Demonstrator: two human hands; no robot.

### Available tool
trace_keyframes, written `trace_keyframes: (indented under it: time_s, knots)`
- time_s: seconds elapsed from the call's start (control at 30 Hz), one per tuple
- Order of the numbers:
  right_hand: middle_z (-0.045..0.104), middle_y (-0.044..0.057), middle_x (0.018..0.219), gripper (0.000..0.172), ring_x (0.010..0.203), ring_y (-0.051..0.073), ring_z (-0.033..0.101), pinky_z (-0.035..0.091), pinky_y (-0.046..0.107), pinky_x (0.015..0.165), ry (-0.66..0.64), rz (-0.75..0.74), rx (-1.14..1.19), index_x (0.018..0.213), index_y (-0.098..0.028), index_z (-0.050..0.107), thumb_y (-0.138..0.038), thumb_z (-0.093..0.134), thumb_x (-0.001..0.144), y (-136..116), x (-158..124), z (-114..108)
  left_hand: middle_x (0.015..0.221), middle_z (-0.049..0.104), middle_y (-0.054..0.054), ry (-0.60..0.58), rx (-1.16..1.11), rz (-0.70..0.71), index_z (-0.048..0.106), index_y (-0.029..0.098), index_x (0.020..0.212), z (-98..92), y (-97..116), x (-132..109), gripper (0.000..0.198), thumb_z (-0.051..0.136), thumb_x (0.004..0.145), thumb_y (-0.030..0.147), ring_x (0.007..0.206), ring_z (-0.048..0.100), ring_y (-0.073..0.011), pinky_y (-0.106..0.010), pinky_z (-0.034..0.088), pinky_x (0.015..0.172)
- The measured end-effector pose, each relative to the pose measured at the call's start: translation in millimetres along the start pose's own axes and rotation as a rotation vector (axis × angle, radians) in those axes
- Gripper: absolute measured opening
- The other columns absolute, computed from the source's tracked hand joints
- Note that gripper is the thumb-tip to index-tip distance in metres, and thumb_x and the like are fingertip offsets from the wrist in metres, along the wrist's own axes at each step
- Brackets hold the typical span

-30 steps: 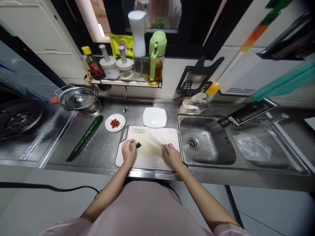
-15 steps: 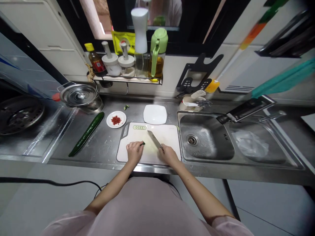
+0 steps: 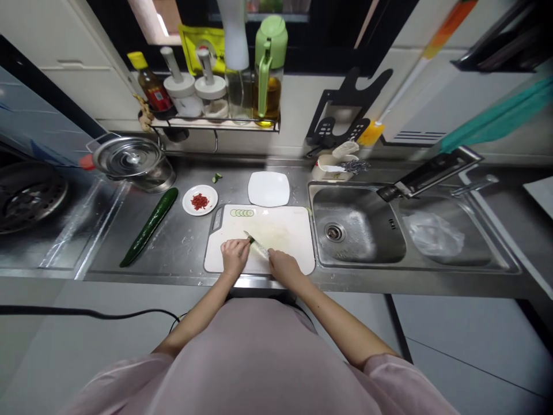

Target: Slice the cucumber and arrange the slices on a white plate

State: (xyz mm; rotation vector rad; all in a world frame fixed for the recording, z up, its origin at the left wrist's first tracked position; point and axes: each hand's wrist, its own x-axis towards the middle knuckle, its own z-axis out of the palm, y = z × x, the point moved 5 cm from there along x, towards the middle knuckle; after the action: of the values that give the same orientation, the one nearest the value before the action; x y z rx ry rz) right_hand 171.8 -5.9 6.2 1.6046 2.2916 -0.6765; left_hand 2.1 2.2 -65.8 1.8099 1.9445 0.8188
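Observation:
My right hand (image 3: 283, 266) is closed round the handle of a kitchen knife (image 3: 259, 246), its blade slanting up and left over the white cutting board (image 3: 294, 230). The blade's front part lies against a small dark green piece of cucumber (image 3: 251, 239). My left hand (image 3: 235, 253) pinches that piece, and the fingers cover most of it. Several thin cucumber slices (image 3: 242, 213) overlap in a row near the board's far left corner. A whole cucumber (image 3: 149, 227) lies on the steel counter to the left, apart from both hands.
Behind the board stand a white plate (image 3: 268, 188) and a small dish (image 3: 200, 200) with chopped red bits. Green scraps (image 3: 216, 177) lie nearby. A lidded steel pot (image 3: 133, 164) is at the back left. The sink (image 3: 358, 230) adjoins the board's right side, under a faucet (image 3: 432, 173).
The knife has moved left and turned so that its blade meets the cucumber piece. My left hand keeps its hold. The whole view has shifted slightly.

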Motion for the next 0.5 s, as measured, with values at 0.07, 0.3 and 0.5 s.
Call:
trace_keyframes:
  time_s: [0.07,0.3,0.5]
  knots:
    - [0.067,0.01,0.098,0.022,0.091,0.021,0.065,0.039,0.028,0.07,-0.002,0.0,-0.01,0.112,-0.018,0.051,-0.017,0.035,0.097,-0.4,-0.1,0.1,0.101,0.071,-0.007,0.001,-0.005,0.0,0.072,0.028,0.103,0.0,-0.2,-0.1,0.025,0.052,0.091,0.037,0.102,0.056,-0.0238,-0.041,0.029,0.098]
    - [0.065,0.011,0.101,0.026,0.092,0.022,0.066,0.043,0.03,0.072,-0.036,0.013,-0.044,0.115,-0.017,0.05,-0.013,0.033,0.096,-3.0,-1.0,2.5,0.102,0.071,-0.007,0.007,0.022,0.011,0.072,0.028,0.101,-0.3,0.0,0.1,0.024,0.051,0.092,0.036,0.102,0.056,-0.0237,-0.041,0.03,0.096]
    - [0.063,0.014,0.104,0.027,0.095,0.022,0.067,0.047,0.029,0.072,-0.066,0.007,-0.108,0.115,-0.016,0.048,-0.01,0.03,0.096,-8.9,-3.5,6.2,0.097,0.072,-0.005,0.061,0.082,0.091,0.071,0.026,0.093,-1.0,2.7,-0.7,0.019,0.053,0.092,0.033,0.096,0.057,-0.0215,-0.04,0.031,0.092]
